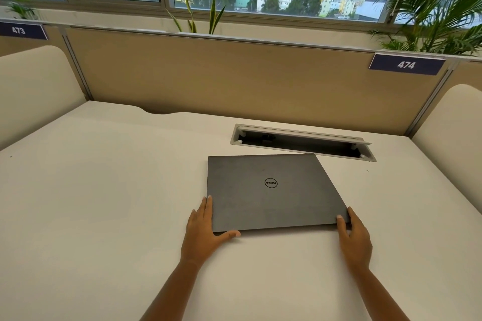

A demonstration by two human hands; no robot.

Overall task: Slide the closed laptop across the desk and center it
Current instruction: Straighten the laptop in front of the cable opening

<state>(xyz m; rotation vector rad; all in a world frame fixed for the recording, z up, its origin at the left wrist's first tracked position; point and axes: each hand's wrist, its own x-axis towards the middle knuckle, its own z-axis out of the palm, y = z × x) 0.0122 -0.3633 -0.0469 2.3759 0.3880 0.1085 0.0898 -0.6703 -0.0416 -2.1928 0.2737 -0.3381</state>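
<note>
A closed dark grey laptop [273,190] with a round logo lies flat on the white desk [104,203], right of the desk's middle and slightly rotated. My left hand [206,232] cups its near left corner, fingers along the left edge and thumb along the front edge. At the near right corner my right hand [353,237] grips the laptop, thumb on the lid and fingers down the side.
An open cable tray [302,142] with a raised metal flap is set into the desk just behind the laptop. A beige partition [234,73] with a "474" label [406,64] closes the back; padded side screens stand left and right. Plants line the window.
</note>
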